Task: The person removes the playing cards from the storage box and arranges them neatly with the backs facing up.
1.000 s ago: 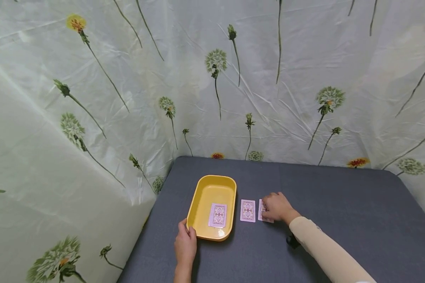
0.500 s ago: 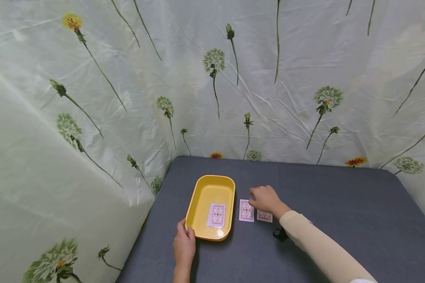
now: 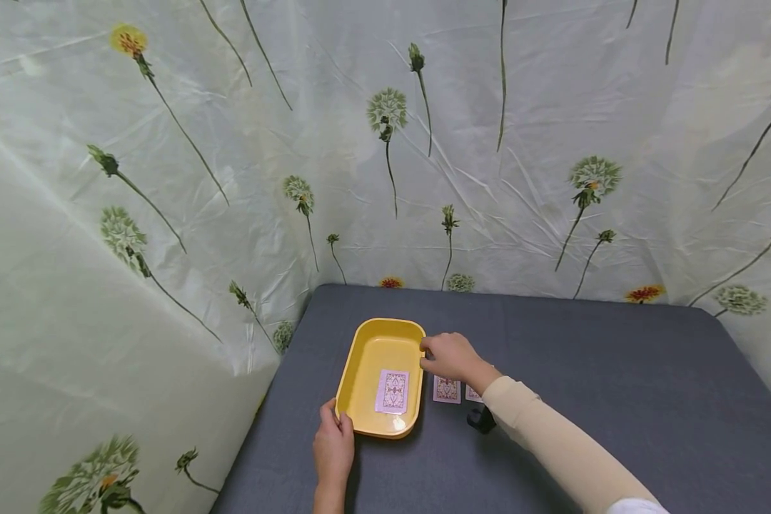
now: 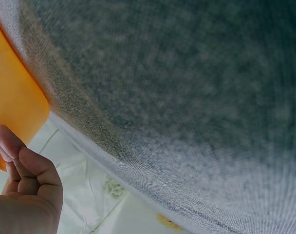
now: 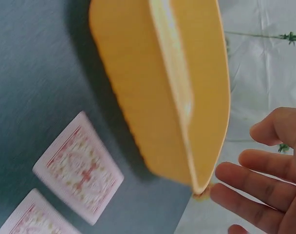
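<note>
A yellow plastic tray (image 3: 385, 350) rests on the dark table, with pink patterned playing cards (image 3: 393, 392) lying overlapped and back up inside it. My left hand (image 3: 334, 444) holds the tray's near left corner, thumb over the rim; the left wrist view catches its curled fingers (image 4: 38, 168) against the yellow wall. At the tray's right rim is my right hand (image 3: 451, 357), fingers apart and nothing held between them in the right wrist view. Below that hand, a playing card (image 5: 82, 170) lies face down beside the tray, and a second card (image 5: 33, 219) lies next to it.
A dark grey cloth (image 3: 591, 385) covers the table, extending far to the right of the tray. Pale curtains (image 3: 488, 178) printed with dandelions hang behind and to the left. A black device (image 3: 482, 420) sits under the right wrist.
My right hand has moved left from the far right card, over the nearer card, to the tray's right rim. Both loose cards lie where they were. The left hand keeps its hold.
</note>
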